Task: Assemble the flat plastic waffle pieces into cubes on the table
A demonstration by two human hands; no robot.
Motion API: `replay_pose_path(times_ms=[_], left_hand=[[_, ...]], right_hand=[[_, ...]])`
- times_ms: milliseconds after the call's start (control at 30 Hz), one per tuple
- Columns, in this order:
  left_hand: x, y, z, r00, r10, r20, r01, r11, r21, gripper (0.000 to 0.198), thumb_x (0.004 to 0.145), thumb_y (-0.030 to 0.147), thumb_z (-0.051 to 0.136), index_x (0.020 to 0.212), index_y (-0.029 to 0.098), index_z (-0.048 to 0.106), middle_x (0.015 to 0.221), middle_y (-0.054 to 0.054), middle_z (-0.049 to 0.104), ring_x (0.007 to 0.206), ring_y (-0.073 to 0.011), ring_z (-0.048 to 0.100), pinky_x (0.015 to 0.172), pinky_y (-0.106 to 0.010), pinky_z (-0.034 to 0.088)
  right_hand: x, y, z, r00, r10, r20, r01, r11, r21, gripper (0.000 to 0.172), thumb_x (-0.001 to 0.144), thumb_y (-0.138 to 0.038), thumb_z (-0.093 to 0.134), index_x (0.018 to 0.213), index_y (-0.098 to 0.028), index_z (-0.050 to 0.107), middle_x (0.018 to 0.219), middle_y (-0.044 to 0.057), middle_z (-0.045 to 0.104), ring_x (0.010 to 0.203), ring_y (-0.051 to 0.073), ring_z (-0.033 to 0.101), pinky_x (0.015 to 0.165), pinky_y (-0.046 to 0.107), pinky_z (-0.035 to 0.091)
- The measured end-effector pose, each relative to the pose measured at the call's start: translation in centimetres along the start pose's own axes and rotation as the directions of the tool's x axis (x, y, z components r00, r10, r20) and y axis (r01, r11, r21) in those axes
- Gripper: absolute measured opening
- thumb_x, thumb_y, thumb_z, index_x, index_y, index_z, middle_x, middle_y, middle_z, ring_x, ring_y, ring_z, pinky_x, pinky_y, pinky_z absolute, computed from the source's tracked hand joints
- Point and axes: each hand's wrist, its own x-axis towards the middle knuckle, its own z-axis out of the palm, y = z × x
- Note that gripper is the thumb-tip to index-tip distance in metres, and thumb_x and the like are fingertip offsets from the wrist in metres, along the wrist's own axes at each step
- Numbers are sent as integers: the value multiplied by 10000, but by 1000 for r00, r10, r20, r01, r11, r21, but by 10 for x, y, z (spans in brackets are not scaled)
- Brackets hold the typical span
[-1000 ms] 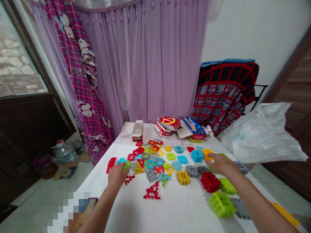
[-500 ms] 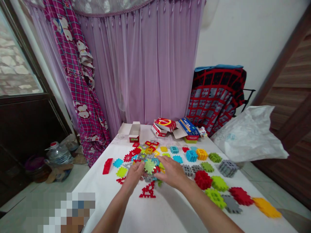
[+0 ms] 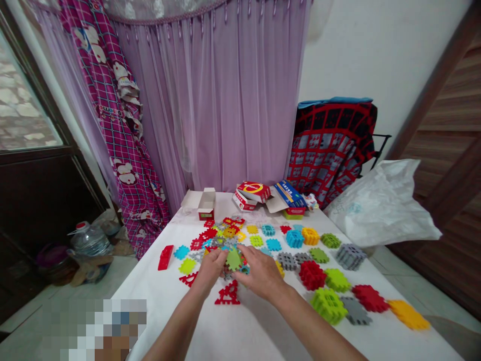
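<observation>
A light green toothed building tile (image 3: 234,259) is between my two hands, raised a little above the table's pile. My left hand (image 3: 211,269) pinches its left edge, with the fingers together. My right hand (image 3: 260,273) curves round the right edge, thumb below and fingers above; the exact contact of its fingertips is partly hidden. Beneath and behind the hands lies a loose heap of tiles, with red tiles (image 3: 208,234) and yellow ones showing. A red triangular piece (image 3: 228,293) lies just in front of the hands.
On the right stand sorted stacks: red (image 3: 312,275), green (image 3: 329,305), grey (image 3: 350,256), blue (image 3: 295,238) and orange (image 3: 408,314). An open box (image 3: 206,203) and other cartons (image 3: 254,193) line the back. A white bag (image 3: 379,208) stands beyond the right edge.
My right hand has come in closer to the green tile, and the tile has turned to a steeper angle. The view has shifted slightly.
</observation>
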Motion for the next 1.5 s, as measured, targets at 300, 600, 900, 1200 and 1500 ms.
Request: replay_pose_path(times_ms=[300,600,900,1200,1500], left_hand=[[3,-5,7,995,66,71,-75,989,128,546,752,723,480,619,198,548,479,34,516,430,-120,497,442,-251,416],[-2,-48,-46,886,439,-152,-296,786,543,348,833,495,548,973,209,688,1179,-138,681,1180,-308,569,1038,-488,414],[9,-106,-68,753,656,-60,-232,350,908,390,923,402,471,1200,197,652,1294,-126,655,1263,-315,537,1067,-510,389],[11,-104,-61,771,632,-79,-209,369,906,364,919,357,462,1184,220,671,1284,-109,664,1249,-300,546,1077,-510,373],[10,-106,-62,781,621,-66,-203,352,913,380,924,356,452,1201,203,661,1277,-113,668,1231,-305,560,1071,-511,383]], right_hand=[[2,1,-7,997,-39,60,40,999,-21,448,748,-413,677,1143,-214,604,1123,73,637,1047,249,592,866,346,463],[3,102,-42,971,159,-177,-203,943,-262,473,761,-506,676,1122,-202,659,1336,134,543,1227,316,487,1022,460,373],[-25,224,-79,873,447,-194,-463,638,-615,568,711,-624,643,1101,-217,714,1537,137,357,1469,387,97,1123,606,115],[-39,246,-55,874,479,-86,-410,629,-661,511,672,-531,703,1065,-207,733,1542,153,360,1476,376,108,1138,611,52],[-39,254,-53,865,499,-52,-423,670,-610,551,665,-492,743,1161,-258,691,1530,127,387,1475,390,112,1128,640,44]])
